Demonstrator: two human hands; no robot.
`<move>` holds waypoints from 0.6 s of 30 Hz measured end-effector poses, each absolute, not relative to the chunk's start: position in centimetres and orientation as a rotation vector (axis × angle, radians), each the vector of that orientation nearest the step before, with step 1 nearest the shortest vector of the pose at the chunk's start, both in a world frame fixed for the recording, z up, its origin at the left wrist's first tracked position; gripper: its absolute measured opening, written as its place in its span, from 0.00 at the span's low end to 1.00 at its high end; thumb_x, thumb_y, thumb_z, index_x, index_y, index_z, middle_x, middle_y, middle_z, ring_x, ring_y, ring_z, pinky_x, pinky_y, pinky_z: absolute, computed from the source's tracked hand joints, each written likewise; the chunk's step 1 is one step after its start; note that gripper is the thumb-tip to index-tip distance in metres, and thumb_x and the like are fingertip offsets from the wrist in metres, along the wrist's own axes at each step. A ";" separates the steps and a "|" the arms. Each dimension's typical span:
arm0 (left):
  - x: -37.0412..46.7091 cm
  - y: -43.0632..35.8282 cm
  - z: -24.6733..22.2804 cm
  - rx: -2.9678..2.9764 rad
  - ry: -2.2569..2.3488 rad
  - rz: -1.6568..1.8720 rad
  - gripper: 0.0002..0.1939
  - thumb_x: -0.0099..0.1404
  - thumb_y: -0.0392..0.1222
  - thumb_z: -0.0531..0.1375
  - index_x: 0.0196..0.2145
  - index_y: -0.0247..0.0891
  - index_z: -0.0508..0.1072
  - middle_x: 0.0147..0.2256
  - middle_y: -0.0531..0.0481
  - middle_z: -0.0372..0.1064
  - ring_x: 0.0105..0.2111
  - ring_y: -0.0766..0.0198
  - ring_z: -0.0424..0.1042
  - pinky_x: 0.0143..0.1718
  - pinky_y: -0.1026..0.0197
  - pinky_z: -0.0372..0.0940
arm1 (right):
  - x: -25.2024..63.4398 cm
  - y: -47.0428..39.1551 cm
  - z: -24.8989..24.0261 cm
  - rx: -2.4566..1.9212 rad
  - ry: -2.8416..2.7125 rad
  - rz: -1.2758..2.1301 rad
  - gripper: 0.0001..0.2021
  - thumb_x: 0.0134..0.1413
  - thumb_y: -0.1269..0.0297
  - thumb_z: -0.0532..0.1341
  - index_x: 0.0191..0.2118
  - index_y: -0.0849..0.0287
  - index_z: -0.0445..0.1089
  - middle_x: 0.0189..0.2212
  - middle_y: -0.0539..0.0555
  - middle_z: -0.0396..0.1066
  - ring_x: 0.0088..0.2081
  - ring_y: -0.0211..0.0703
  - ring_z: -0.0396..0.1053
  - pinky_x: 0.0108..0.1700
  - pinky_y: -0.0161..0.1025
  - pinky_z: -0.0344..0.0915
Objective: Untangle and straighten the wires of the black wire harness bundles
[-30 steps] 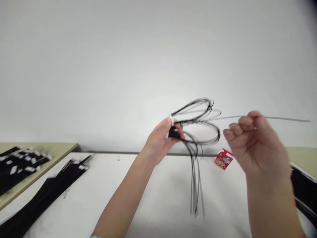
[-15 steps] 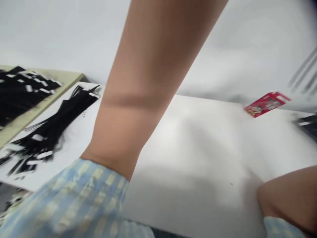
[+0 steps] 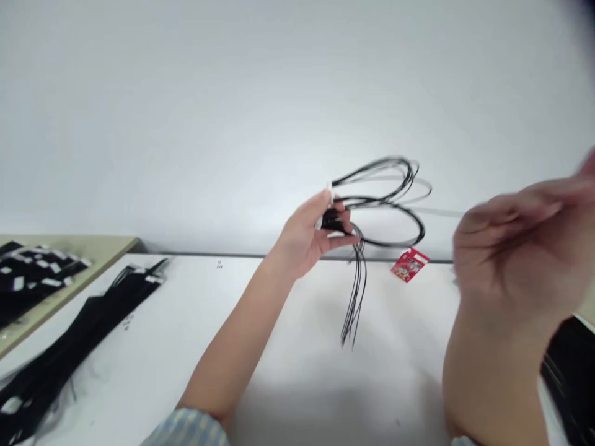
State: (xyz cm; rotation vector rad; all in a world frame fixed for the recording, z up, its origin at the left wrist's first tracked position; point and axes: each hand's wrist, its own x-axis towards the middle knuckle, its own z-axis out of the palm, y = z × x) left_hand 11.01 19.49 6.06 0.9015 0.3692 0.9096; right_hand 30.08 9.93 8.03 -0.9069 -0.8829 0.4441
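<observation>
Left hand [image 3: 302, 235] is clamped on looped black wires [image 3: 381, 201] mid-frame, right hand [image 3: 515, 241] at frame right's too blurry to tell, looks like strand-pulling, so next probably calls for a steady hold.

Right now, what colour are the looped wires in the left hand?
The looped wires look black, seen best in the head view.

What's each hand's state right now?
Left hand: closed, holding looped black cords.
Right hand: blurred, fingers curled; a thin strand runs toward it, grip cannot be told.
</observation>
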 end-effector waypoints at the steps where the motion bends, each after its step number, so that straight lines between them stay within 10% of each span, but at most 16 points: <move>1: 10.8 19.3 5.9 0.938 0.388 0.863 0.13 0.64 0.48 0.58 0.31 0.34 0.68 0.29 0.49 0.64 0.29 0.65 0.69 0.36 0.54 0.72 | 29.4 10.1 8.2 -0.792 -0.779 0.475 0.09 0.63 0.53 0.54 0.46 0.42 0.67 0.31 0.42 0.69 0.18 0.25 0.59 0.20 0.29 0.55; 8: 9.3 17.3 7.2 1.108 0.451 0.752 0.13 0.65 0.49 0.57 0.32 0.35 0.67 0.31 0.48 0.62 0.30 0.64 0.66 0.32 0.56 0.71 | 27.6 9.3 7.0 -0.813 -1.100 0.143 0.03 0.51 0.70 0.65 0.31 0.54 0.75 0.16 0.46 0.65 0.15 0.31 0.56 0.16 0.34 0.49; 18: 8.6 16.6 7.7 1.061 0.429 0.655 0.13 0.66 0.49 0.56 0.31 0.35 0.66 0.30 0.49 0.61 0.29 0.63 0.67 0.31 0.56 0.70 | 27.3 5.7 7.5 -0.999 -1.544 -0.313 0.17 0.49 0.82 0.64 0.41 0.55 0.75 0.31 0.49 0.75 0.30 0.34 0.71 0.28 0.33 0.67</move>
